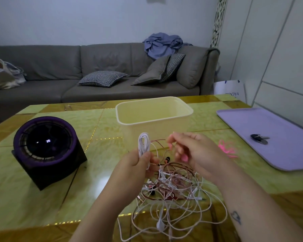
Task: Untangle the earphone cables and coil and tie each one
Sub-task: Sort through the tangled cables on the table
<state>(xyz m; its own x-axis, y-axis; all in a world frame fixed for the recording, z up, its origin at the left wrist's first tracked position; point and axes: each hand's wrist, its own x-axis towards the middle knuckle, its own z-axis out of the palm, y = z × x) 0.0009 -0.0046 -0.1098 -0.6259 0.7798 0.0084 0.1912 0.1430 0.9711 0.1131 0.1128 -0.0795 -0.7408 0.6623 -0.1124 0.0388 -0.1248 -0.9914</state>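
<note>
The fingers [144, 157] of the left hand [133, 167] are being curled round a white coil [143, 143] of earphone cable. The coil is being held upright above the worktop [24, 198], with its looped top standing clear of the thumb. The fingers [181, 153] of the right hand [199, 154] are being kept bent, just beside the coil. A thin reddish cable [158, 140] is apparently being pinched at their tips, though the exact hold is being obscured by blur.

Strands are being trailed down from both hands into the tangle of earphone cables [173, 191]. This white, pinkish and reddish tangle is being left spread on the worktop below and between the forearms.

Behind the hands, a cream tub [154, 117] is being kept open-topped on the worktop. Pink strands [227, 149] are lying just right of the right hand, near the edge of a lilac tray [278, 154], on which keys [259, 138] are resting. Well to the left, a round black and purple device [45, 149] is being propped at a tilt. Beyond the worktop, a grey sofa [59, 91] is being occupied by cushions [102, 78] and a crumpled blue garment [163, 44].
</note>
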